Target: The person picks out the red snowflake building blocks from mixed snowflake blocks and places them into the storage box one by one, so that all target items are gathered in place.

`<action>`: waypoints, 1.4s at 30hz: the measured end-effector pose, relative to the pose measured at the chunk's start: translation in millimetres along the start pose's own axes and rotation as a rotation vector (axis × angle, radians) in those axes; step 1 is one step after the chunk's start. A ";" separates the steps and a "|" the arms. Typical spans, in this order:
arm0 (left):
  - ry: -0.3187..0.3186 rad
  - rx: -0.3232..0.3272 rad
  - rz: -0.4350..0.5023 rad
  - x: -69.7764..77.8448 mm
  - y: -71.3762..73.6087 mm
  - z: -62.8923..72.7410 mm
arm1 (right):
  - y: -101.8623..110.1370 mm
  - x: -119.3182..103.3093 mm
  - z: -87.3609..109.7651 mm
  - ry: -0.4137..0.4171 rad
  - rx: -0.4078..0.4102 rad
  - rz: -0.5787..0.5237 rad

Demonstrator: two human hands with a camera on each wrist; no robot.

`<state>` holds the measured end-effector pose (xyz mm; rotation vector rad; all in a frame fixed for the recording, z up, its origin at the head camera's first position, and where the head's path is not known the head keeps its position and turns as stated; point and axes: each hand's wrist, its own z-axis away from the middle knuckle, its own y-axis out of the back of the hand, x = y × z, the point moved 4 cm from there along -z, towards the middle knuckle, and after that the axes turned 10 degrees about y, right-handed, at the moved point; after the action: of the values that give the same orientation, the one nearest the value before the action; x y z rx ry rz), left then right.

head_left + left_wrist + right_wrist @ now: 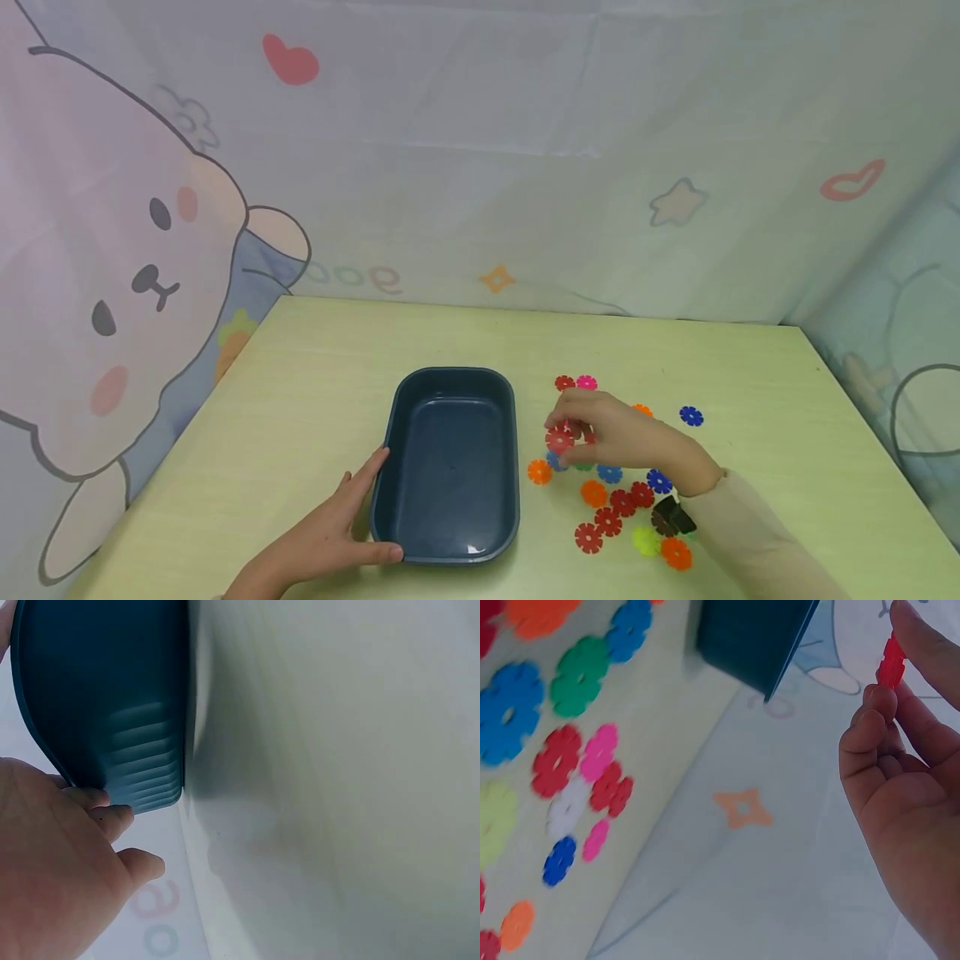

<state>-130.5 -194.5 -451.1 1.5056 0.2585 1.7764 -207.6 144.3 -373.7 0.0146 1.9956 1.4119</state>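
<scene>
A dark blue rectangular tray (450, 467) stands on the table. My left hand (330, 533) rests against its near left corner, index finger extended along the left side and thumb along the near rim. In the left wrist view, fingers (112, 817) touch the tray's ribbed outer wall. To the right of the tray, my right hand (615, 429) pinches a red snowflake disc (559, 438) between thumb and fingertips, above the scattered discs. The right wrist view shows that red disc (891, 664) edge-on in the pinch.
Several notched plastic discs lie spread right of the tray, among them an orange disc (539, 472), a dark red disc (588, 537), a yellow-green disc (646, 541) and a blue disc (692, 416). A printed cloth (465, 150) hangs behind the pale table (300, 375).
</scene>
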 end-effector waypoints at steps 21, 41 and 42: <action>0.012 -0.012 0.020 -2.2 -1.6 0.7 | -53.2 -24.5 -78.9 0.174 -0.060 -0.133; 0.028 -0.026 0.023 -3.9 -1.2 -0.4 | -103.2 -33.1 -122.8 0.116 -0.231 -0.167; 0.031 -0.029 0.025 -3.8 -1.0 -0.5 | -105.5 -33.5 -124.5 0.116 -0.242 -0.156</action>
<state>-130.5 -196.2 -454.7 1.4676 0.2294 1.8171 -209.7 -15.0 -422.6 -0.3302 1.8585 1.5711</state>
